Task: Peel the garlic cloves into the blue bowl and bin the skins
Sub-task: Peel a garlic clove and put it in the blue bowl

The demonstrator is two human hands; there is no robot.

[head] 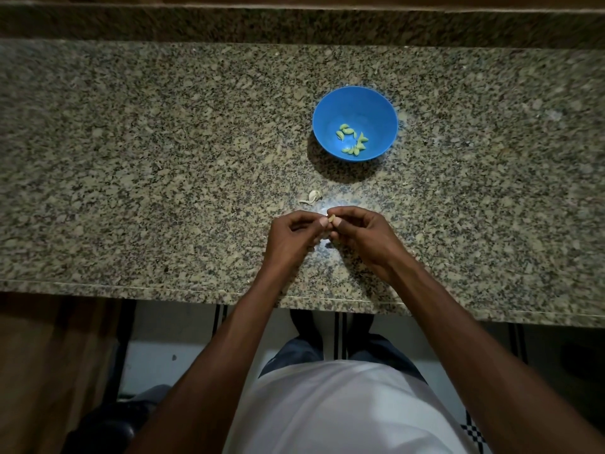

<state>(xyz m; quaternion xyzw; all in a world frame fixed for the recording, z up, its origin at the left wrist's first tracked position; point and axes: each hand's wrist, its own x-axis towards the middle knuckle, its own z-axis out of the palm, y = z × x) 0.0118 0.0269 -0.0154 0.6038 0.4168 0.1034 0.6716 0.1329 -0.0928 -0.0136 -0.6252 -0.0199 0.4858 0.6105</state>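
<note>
While a single garlic clove is pinched between the fingertips of both hands, the move to come is seen to turn on where the blue bowl lies from that clove: straight ahead and a little to the right, well apart, across bare granite counter. The left hand is curled, with thumb and forefinger closed on the clove's left end; the right hand is likewise curled and clamped on its right end, so the clove's long axis appears to run roughly side to side between them, though it is too small for this to be told with certainty. The right hand is judged the nearer of the two to the bowl, and a drop from that side would be the shorter reach. Several peeled cloves are already gathered on the bowl's floor. Between the bowl and the hands, just beyond the fingertips, a small heap of pale skins is left on the counter; no bin is shown.
</note>
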